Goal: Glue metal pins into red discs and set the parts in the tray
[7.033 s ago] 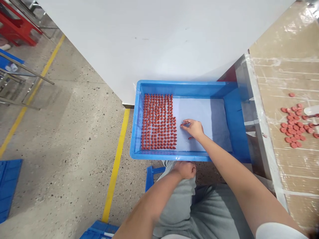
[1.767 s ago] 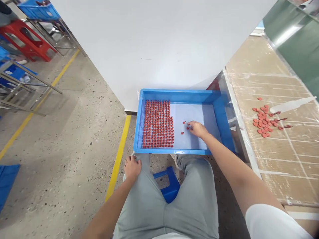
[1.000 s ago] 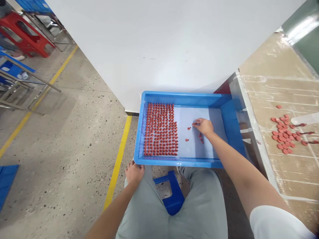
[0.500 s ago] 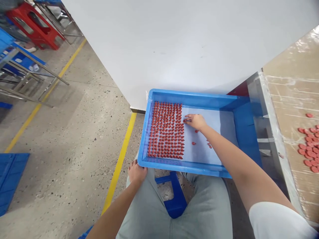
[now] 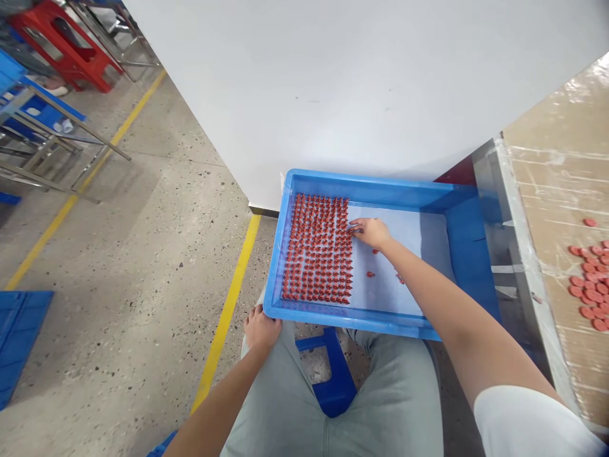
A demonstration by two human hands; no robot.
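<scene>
A blue plastic tray rests across my lap. Its left part holds dense rows of small red pointed pieces, all standing or lying in line. My right hand reaches into the tray, thumb and fingers pinched on a small red piece at the right edge of the rows; the fingers partly hide it. A few loose red pieces lie on the pale tray bottom below that hand. On my left knee lies my left hand, fingers spread and holding nothing, beside the tray's near left corner.
A white panel stands right behind the tray. To the right, a table covered in brown cardboard bears a heap of red round pieces. A red stool and a metal-framed seat stand on the floor at left.
My right hand has shifted slightly left, bringing its fingertips up against the edge of the rows. My left hand and the tray stay in place.
</scene>
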